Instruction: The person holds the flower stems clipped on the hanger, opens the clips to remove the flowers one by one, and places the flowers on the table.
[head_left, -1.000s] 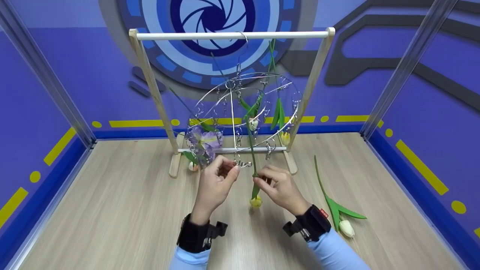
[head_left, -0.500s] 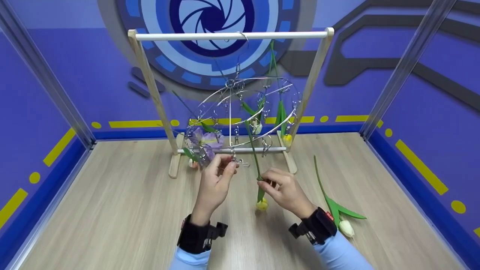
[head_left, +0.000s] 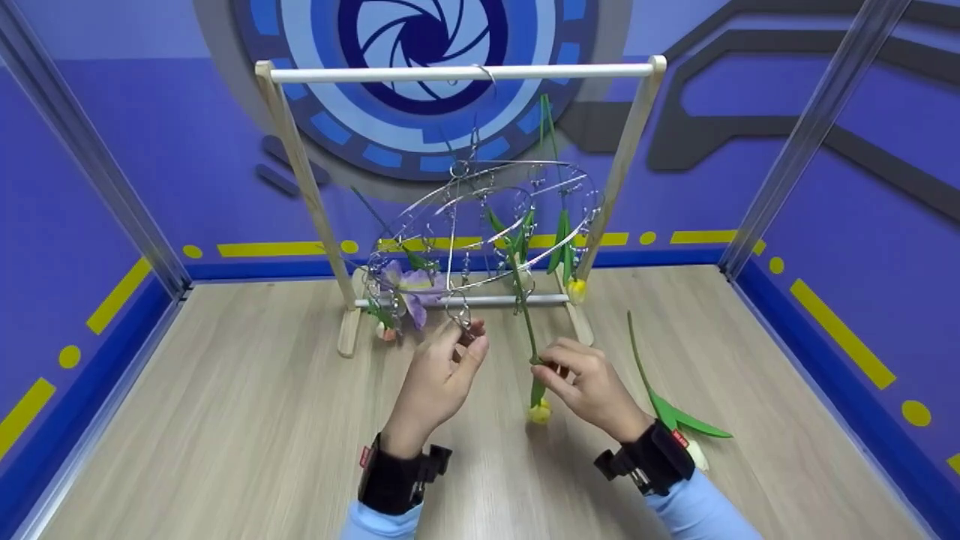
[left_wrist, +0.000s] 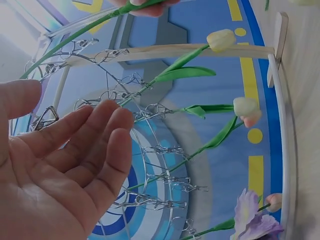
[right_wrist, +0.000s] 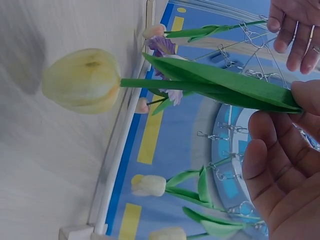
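Note:
My right hand (head_left: pixel 589 382) pinches the green stem of a yellow tulip (head_left: pixel 539 412), which hangs head down with its stem reaching up in front of the wire clip hanger (head_left: pixel 480 283). In the right wrist view, the pale yellow bloom (right_wrist: pixel 82 81) and its long leaves show large beside the fingers. Just below the hanger's near rim is my left hand (head_left: pixel 439 382), with a metal clip (head_left: pixel 459 309) at its fingertips. In the left wrist view its fingers look loosely extended, and a clip (left_wrist: pixel 45 118) shows between thumb and index finger without a visible grip.
The hanger hooks over the white bar (head_left: pixel 375 74) of a wooden stand. A purple flower (head_left: pixel 411 291), a yellow tulip (head_left: pixel 577 290) and other tulips hang from it. A white tulip (head_left: pixel 664 405) lies on the table at right, partly behind the right wrist.
My right hand has moved right and slightly down with the tulip. The left hand has let go of the clip that lay sideways at its fingers. The hanger has swung and tilted lower.

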